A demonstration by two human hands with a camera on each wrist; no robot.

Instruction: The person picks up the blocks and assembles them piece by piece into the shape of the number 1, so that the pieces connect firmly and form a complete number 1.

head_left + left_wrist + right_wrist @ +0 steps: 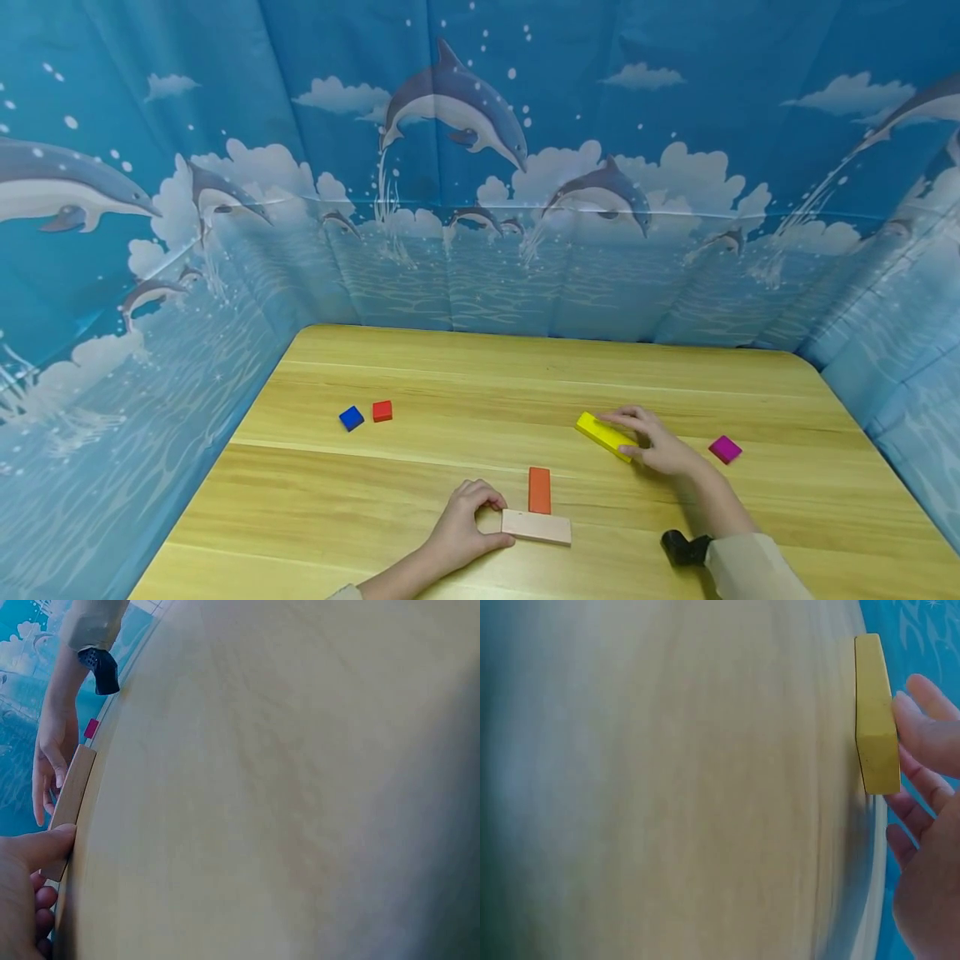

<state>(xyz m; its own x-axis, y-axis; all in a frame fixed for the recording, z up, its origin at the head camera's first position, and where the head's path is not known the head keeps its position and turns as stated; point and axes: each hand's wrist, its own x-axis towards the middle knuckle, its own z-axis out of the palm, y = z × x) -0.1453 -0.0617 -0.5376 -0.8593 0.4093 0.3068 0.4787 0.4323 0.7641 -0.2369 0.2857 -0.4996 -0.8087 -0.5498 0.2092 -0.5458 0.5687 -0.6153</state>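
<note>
My left hand (463,527) pinches the left end of a plain wooden block (542,528) between thumb and fingers. In the left wrist view the thumb lies along the near face of that wooden block (73,787). An orange block (539,490) lies behind it, its near end against the plain one. To the right and farther back, my right hand (654,442) holds a long yellow block (600,433), with the thumb at its right end and the fingers over its far side. The right wrist view shows the yellow block (876,705) beside the thumb and fingertips.
A blue block (351,418) and a red block (382,411) lie at the left of the wooden table (360,500). On the right is a magenta block (725,449). A black device (684,548) is at the right wrist. A dolphin-printed curtain (450,275) surrounds the table's back and sides.
</note>
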